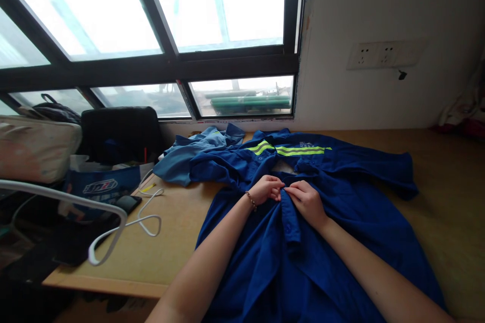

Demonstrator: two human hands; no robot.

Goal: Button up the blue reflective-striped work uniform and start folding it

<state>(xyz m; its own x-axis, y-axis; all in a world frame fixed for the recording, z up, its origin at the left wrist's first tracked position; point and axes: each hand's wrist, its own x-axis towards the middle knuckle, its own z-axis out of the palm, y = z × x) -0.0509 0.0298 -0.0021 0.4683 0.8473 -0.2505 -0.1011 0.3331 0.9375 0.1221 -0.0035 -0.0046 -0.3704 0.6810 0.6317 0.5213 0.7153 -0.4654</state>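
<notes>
While forearms reach forward, left hand (266, 189), right hand (306, 201), fingers (293, 192) pinching blue jacket (341, 197)

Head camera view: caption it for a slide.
The left hand and right hand pinch the front of a blue shirt spread on a wooden table.

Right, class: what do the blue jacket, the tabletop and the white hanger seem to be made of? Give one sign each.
The blue jacket looks like matte woven cloth: it folds in soft creases. The tabletop seems wood or wood-look laminate: tan, smooth, faint grain. The white hanger is probably plastic: even, slightly glossy bar.
</notes>
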